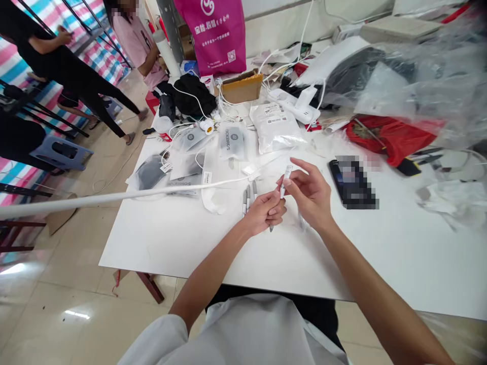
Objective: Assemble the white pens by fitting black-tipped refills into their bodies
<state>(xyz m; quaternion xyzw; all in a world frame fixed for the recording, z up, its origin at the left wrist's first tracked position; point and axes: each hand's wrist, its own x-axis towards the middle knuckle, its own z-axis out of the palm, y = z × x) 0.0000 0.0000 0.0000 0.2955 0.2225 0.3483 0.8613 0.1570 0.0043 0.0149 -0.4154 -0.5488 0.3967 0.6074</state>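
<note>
Over the white table, my left hand is closed around a white and grey marker pen. The pen is tilted, and a grey tip pokes out below that hand. My right hand pinches the pen's upper end between thumb and fingers; its index finger is stretched out. Several similar marker pens lie just left of my hands. Beneath my right hand is a small translucent thing that I cannot make out.
A white cable crosses the view at left. Packed plastic pouches, a white parcel and a power strip lie behind. To the right are a phone, a red bag and clear plastic. People stand at upper left.
</note>
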